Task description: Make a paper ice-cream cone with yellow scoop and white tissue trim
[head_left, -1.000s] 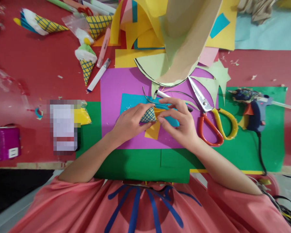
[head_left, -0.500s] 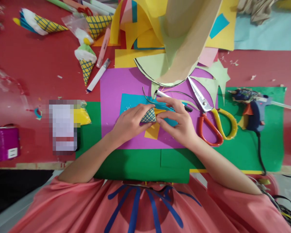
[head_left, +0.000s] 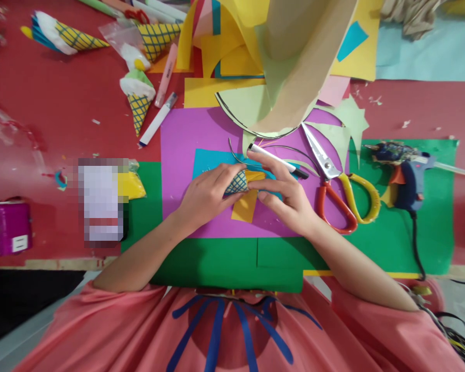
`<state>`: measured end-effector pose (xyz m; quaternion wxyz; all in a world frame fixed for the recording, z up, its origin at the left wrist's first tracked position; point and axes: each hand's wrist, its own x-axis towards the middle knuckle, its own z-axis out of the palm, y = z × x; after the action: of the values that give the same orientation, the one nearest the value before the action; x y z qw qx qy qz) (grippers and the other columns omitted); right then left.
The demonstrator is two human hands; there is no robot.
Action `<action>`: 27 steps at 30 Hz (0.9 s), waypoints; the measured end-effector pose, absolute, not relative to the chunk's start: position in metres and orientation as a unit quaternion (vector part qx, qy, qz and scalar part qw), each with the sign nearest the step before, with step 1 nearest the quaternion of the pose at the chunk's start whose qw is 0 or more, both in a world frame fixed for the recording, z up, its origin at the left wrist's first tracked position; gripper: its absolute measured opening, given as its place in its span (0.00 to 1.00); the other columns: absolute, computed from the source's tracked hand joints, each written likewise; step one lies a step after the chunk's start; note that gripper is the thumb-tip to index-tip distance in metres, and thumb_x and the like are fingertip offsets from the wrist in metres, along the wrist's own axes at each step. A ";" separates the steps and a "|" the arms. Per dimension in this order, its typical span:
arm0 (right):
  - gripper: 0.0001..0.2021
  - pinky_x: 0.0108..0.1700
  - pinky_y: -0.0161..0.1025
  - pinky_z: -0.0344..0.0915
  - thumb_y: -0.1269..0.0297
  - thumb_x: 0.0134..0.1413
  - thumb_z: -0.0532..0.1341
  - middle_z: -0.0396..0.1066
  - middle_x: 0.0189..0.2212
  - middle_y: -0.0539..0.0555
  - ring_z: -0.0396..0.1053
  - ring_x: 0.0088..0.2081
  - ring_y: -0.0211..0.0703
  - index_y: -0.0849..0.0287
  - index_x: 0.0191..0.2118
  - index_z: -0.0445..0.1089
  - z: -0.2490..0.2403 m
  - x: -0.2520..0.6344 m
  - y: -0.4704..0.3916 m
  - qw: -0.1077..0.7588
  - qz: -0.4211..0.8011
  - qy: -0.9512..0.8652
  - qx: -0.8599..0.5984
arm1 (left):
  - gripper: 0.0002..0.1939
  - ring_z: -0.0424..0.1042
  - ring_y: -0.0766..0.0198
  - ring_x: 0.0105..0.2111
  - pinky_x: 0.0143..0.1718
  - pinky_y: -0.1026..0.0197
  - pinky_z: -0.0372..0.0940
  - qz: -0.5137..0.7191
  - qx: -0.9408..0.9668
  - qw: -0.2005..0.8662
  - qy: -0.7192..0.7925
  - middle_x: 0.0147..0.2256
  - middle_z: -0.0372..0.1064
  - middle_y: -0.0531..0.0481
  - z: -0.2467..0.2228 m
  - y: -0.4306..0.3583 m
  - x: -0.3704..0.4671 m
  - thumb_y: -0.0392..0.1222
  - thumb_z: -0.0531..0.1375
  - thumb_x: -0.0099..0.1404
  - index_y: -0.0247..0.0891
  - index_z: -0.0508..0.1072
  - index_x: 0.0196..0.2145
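Note:
A small paper cone (head_left: 237, 183) with a blue criss-cross pattern is held between the thumb and fingers of my left hand (head_left: 203, 195). The cone's tip is hidden in that hand, and its wide end faces right. Beside that end is my right hand (head_left: 290, 195), with its fingers apart. One of its fingertips touches the cone's rim, while the thumb is clear of it. Under the hands are an orange paper strip (head_left: 243, 209) and a blue paper sheet (head_left: 205, 161). A black-and-white marker (head_left: 277, 159) lies just beyond my right fingers.
Large scissors (head_left: 329, 178) lie right of my hands, and a glue gun (head_left: 409, 181) farther right. Curled pale card (head_left: 294, 88) rises at the back. Finished paper cones (head_left: 138, 106) and a white marker (head_left: 158, 119) lie at the upper left. Purple paper (head_left: 178, 206) covers green paper.
My right thumb has come away from the cone's rim and the fingers have spread slightly. My left hand keeps its hold on the cone, which has turned a little.

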<state>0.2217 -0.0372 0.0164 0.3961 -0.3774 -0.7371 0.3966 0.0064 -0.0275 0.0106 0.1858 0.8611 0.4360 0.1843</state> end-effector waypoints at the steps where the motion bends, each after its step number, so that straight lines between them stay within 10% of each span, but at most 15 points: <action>1: 0.10 0.64 0.60 0.62 0.61 0.64 0.57 0.65 0.63 0.57 0.62 0.65 0.54 0.53 0.43 0.77 0.017 0.222 -0.037 0.399 0.392 -0.734 -0.386 | 0.23 0.75 0.54 0.51 0.51 0.54 0.70 0.186 0.860 0.184 0.438 0.51 0.73 0.41 0.011 -0.028 0.007 0.48 0.59 0.69 0.40 0.63 0.58; 14: 0.10 0.61 0.61 0.66 0.64 0.62 0.59 0.66 0.61 0.59 0.64 0.63 0.54 0.54 0.46 0.75 0.014 0.218 -0.041 0.397 0.347 -0.758 -0.384 | 0.22 0.74 0.53 0.51 0.51 0.53 0.70 0.182 0.852 0.188 0.453 0.51 0.73 0.42 0.009 -0.028 0.008 0.50 0.57 0.70 0.39 0.64 0.58; 27: 0.08 0.49 0.49 0.73 0.64 0.65 0.57 0.76 0.42 0.53 0.75 0.46 0.46 0.54 0.33 0.68 0.023 0.229 -0.033 0.496 0.326 -0.650 -0.475 | 0.25 0.77 0.60 0.44 0.41 0.63 0.72 0.227 0.676 0.495 0.497 0.46 0.76 0.49 0.019 -0.021 0.006 0.59 0.62 0.63 0.43 0.68 0.53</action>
<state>0.2288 -0.0326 0.0234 0.4956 -0.4747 -0.6503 0.3258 0.0062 -0.0213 0.0190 0.4945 0.6759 0.4971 0.2269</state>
